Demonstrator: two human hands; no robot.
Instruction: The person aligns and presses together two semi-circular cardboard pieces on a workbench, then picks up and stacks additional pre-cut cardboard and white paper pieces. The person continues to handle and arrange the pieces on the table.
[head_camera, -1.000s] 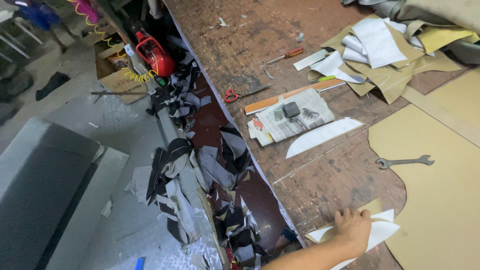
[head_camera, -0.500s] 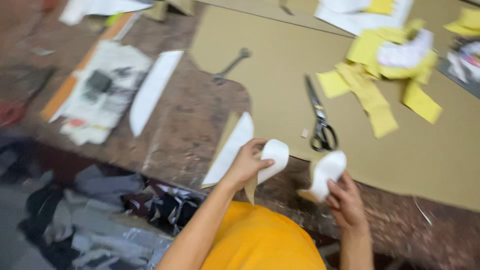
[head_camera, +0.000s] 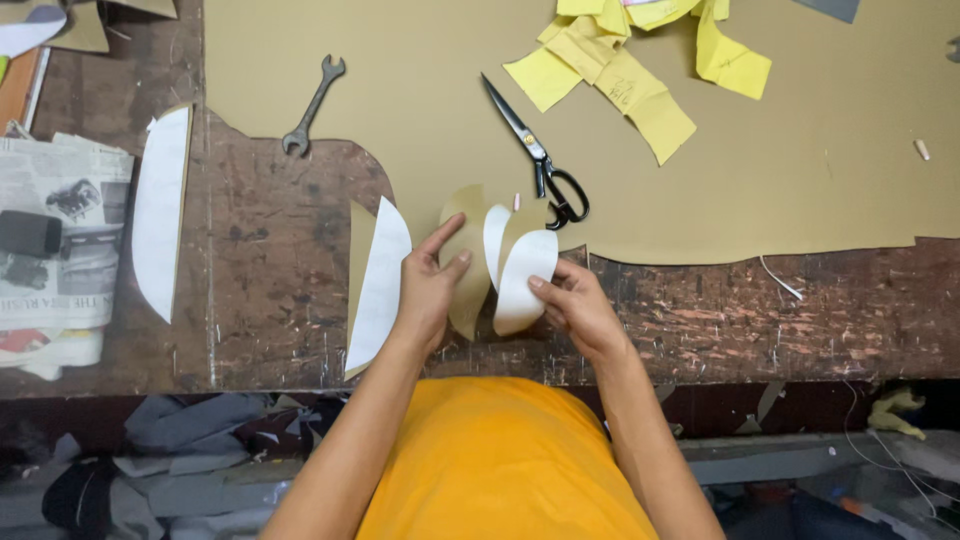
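Observation:
My left hand (head_camera: 428, 283) grips a tan curved cardboard piece (head_camera: 466, 258) at the front of the workbench. My right hand (head_camera: 577, 305) pinches a white curved paper piece (head_camera: 522, 278) that stands bent against the tan one. Both pieces are held together between my hands, just above the worn brown bench top (head_camera: 270, 260). Left of my left hand a long white pattern piece (head_camera: 378, 285) lies flat on a tan backing. Black scissors (head_camera: 540, 160) lie shut just beyond my hands, on a big tan cardboard sheet (head_camera: 780, 150).
A steel spanner (head_camera: 312, 105) lies at the sheet's left edge. Yellow fabric or paper scraps (head_camera: 630, 60) sit at the back. Another white pattern piece (head_camera: 160, 210) and a newspaper (head_camera: 50, 250) lie at the left. Fabric offcuts (head_camera: 150, 450) pile below the bench edge.
The view has swung from the floor and bench side onto the bench top. Both hands have come together, and the curved pieces now stand bent between them nearer the scissors.

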